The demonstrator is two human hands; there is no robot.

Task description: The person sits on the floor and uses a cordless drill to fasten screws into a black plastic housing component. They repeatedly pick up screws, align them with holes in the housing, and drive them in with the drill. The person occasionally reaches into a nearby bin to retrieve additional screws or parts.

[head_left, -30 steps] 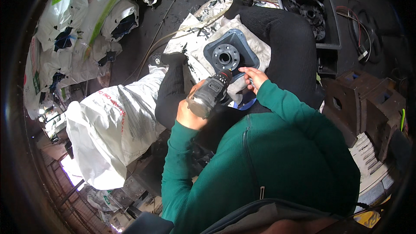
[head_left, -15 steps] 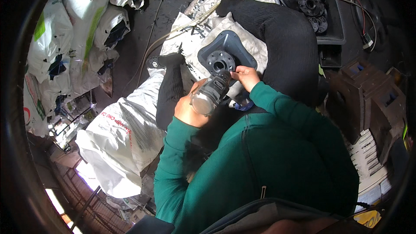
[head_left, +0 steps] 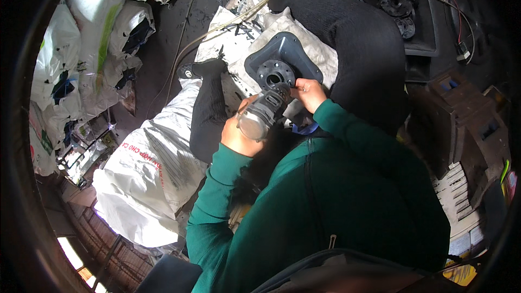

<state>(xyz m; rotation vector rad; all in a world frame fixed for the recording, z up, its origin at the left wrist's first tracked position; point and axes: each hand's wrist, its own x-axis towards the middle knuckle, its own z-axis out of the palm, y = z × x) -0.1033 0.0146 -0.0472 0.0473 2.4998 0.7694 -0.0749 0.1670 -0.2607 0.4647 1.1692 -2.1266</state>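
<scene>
My left hand [head_left: 239,137] is wrapped round a power drill [head_left: 260,114], dark grey with a pale round rear end. Its front end reaches to the near edge of a round black flange [head_left: 275,70] with a central hole and small holes round its rim. That flange sits on a dark grey four-cornered plastic part [head_left: 306,61], which lies on a whitish cloth [head_left: 329,65] between my legs. Close beside the drill's front, at the flange's right edge, my right hand [head_left: 309,95] has its fingertips pinched together. Whatever lies between them is too small to make out.
A grey bin [head_left: 431,43] holding black round parts stands at the far right. White sacks [head_left: 89,32] are stacked at the left, with another white sack [head_left: 146,168] by my left leg. A pale cable [head_left: 211,35] crosses the floor. Brown blocks [head_left: 461,103] stand at right.
The view has shifted slightly. My left hand keeps its grip on the drill at the flange, and my right hand stays pinched beside it. Little else differs.
</scene>
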